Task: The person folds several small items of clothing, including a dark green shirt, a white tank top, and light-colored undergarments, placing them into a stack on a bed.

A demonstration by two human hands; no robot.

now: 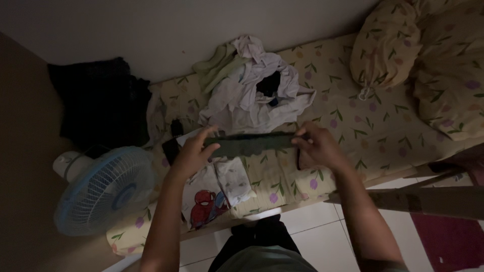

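Observation:
A dark green garment point(252, 143) is stretched out as a narrow folded band between both my hands, just above the bed. My left hand point(194, 151) grips its left end and my right hand point(317, 146) grips its right end. Below it on the floral bedsheet point(373, 121) lie a small white folded garment point(234, 181) and a white child's shirt with a red cartoon figure point(206, 201). A loose heap of pale clothes point(257, 85) sits farther back on the bed.
A blue and white fan point(103, 189) stands left of the bed. Dark clothes point(101, 100) are heaped at the far left. Two floral pillows point(428, 55) lie at the right. A wooden rail point(428, 199) crosses the lower right over white floor tiles.

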